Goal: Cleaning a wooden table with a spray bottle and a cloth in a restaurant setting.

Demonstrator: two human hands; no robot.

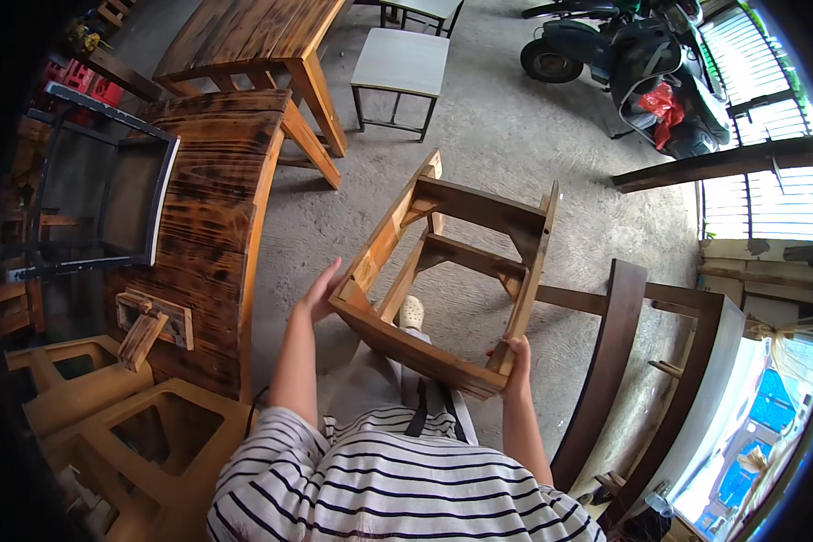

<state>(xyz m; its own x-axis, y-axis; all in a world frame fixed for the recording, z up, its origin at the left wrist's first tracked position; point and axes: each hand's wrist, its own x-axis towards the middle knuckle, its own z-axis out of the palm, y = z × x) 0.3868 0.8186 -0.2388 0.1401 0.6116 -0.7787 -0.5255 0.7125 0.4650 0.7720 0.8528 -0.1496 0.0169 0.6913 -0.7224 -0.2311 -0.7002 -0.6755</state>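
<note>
A small wooden stool frame (420, 345) is held in front of my body, tilted, with its legs pointing away from me and corner braces showing inside. My left hand (322, 291) presses against its near left corner, the thumb side hidden behind the wood. My right hand (515, 359) grips the near right corner, fingers wrapped round the leg. Through the frame's opening I see the concrete floor and one light clog (411, 313) on my foot.
Scorched wooden tables (203, 169) stand at the left, one bearing a dark metal frame (166, 196). Brown plastic stools (196, 413) are at lower left. A white-topped stool (401, 61) stands ahead. A motor scooter (650, 74) is at upper right, and a dark wooden bench (603, 379) at right.
</note>
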